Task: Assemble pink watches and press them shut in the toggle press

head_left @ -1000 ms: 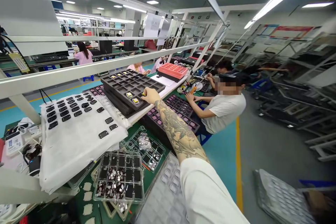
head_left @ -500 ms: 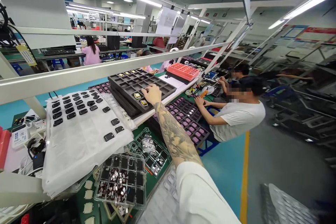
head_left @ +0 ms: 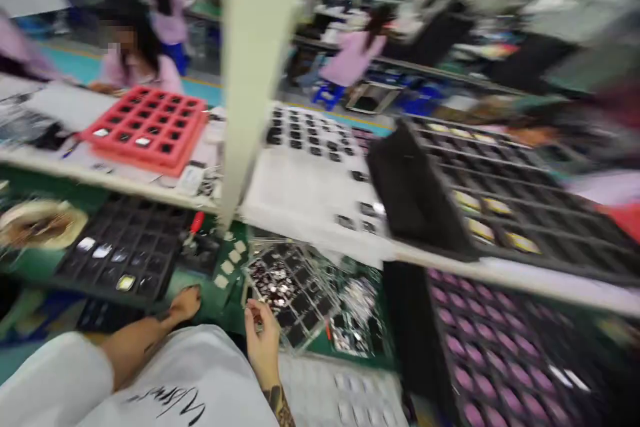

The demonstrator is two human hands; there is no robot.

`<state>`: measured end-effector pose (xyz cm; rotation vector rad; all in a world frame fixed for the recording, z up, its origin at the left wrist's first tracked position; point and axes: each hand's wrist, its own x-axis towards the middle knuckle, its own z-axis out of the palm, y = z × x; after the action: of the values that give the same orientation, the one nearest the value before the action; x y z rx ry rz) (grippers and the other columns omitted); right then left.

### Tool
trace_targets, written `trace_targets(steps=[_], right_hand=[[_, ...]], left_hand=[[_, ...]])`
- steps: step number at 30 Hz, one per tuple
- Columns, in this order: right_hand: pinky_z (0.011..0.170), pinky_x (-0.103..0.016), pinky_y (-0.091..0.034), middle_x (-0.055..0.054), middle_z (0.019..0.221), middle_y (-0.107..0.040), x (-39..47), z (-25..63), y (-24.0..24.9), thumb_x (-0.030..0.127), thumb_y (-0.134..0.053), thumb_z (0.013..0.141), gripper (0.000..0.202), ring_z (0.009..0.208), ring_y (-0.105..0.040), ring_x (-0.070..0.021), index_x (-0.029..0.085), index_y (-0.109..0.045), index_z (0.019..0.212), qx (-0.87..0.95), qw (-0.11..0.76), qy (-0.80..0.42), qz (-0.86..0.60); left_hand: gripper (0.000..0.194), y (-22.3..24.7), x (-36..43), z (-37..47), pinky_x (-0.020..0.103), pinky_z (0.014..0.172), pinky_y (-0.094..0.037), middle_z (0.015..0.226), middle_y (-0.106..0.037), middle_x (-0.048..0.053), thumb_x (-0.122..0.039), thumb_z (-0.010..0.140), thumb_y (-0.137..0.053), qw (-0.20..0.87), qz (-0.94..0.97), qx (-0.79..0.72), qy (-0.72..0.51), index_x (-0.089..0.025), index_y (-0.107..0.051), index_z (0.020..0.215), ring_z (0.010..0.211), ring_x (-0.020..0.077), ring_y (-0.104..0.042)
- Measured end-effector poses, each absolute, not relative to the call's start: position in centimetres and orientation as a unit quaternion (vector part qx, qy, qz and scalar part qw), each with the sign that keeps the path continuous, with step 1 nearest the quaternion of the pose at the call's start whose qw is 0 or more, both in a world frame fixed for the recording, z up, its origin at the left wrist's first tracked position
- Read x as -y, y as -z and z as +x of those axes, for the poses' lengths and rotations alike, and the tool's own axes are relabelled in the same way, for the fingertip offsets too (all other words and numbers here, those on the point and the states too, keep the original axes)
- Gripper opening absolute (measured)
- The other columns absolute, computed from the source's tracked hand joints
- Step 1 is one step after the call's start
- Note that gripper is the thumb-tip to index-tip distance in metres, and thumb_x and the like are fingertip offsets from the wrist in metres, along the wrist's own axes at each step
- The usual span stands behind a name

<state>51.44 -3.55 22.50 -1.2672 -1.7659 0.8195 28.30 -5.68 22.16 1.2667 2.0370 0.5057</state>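
My left hand (head_left: 186, 303) rests on the green bench top, fingers curled in, beside a black compartment tray (head_left: 163, 233) that holds several small shiny parts and one yellow-edged part (head_left: 125, 282). My right hand (head_left: 263, 337) hovers at the near left corner of a clear plastic tray (head_left: 313, 327), its thumb and fingers bent together. Whatever lies between those fingers is too blurred to make out. Heaped in part of the clear tray are many small shiny dark pieces (head_left: 274, 283). Small cream-coloured pieces (head_left: 227, 267) lie between the black tray and the clear tray.
A white-covered stack (head_left: 300, 187) bears rows of black parts. To the right stand a large black tray (head_left: 500, 173) with yellow-edged parts and a tray of purple pieces (head_left: 483, 347). A red tray (head_left: 150, 127) sits beyond a white post (head_left: 255, 67). Co-workers sit behind.
My view has swung left and down, with motion blur. My right hand has left the large black tray and come back near my body. My left hand now shows.
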Motion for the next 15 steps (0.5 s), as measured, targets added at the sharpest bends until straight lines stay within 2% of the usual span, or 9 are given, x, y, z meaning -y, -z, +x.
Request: trace_targets(steps=[3,7,9,11,15], right_hand=[[0.063,-0.030,-0.063,-0.008,0.093,-0.082,6.3,47.2,-15.9,0.044,-0.057,0.112,0.033,0.071,-0.077,-0.0198,0.019,-0.079,0.111,0.733,0.326,-0.410,-0.434],[0.076,-0.037,-0.066,-0.015,0.111,-0.082,7.9,44.3,-7.7,0.048,-0.058,0.113,0.038,0.086,-0.080,-0.0239,0.017,-0.077,0.124,0.752,0.267,-0.448,-0.404],[0.084,-0.040,-0.066,-0.017,0.119,-0.082,8.0,43.5,-4.1,0.050,-0.059,0.112,0.041,0.097,-0.081,-0.0271,0.016,-0.077,0.128,0.764,0.264,-0.423,-0.409],[0.090,-0.040,-0.064,-0.017,0.119,-0.083,7.9,42.8,-1.2,0.051,-0.060,0.112,0.041,0.102,-0.082,-0.0286,0.016,-0.079,0.123,0.783,0.275,-0.370,-0.417],[0.084,-0.034,-0.061,-0.014,0.107,-0.086,8.3,41.6,1.1,0.055,-0.061,0.112,0.044,0.089,-0.083,-0.0259,0.017,-0.083,0.115,0.782,0.301,-0.250,-0.485]], left_hand=[[0.042,-16.2,8.0,26.6,0.047,0.098,-0.067,0.138,-0.071,0.011,-0.041,0.106,-0.078,0.346,0.461,-0.803,-0.150,-0.019,-0.069,0.140,0.119,0.0285,-0.074],[0.035,-8.5,10.4,25.1,0.048,0.099,-0.066,0.131,-0.074,0.011,-0.041,0.107,-0.075,0.327,0.514,-0.781,-0.139,-0.016,-0.071,0.133,0.113,0.0257,-0.074],[0.023,-5.3,11.5,24.8,0.045,0.098,-0.063,0.119,-0.075,0.009,-0.035,0.108,-0.072,0.302,0.566,-0.754,-0.145,-0.015,-0.074,0.118,0.109,0.0246,-0.073],[0.014,-2.7,12.5,24.5,0.041,0.094,-0.058,0.107,-0.075,0.009,-0.029,0.106,-0.069,0.270,0.621,-0.719,-0.158,-0.015,-0.073,0.105,0.104,0.0240,-0.071],[0.019,-0.2,14.4,24.1,0.040,0.083,-0.047,0.096,-0.070,0.010,-0.032,0.107,-0.063,0.200,0.706,-0.652,-0.192,-0.017,-0.070,0.098,0.095,0.0246,-0.064]])
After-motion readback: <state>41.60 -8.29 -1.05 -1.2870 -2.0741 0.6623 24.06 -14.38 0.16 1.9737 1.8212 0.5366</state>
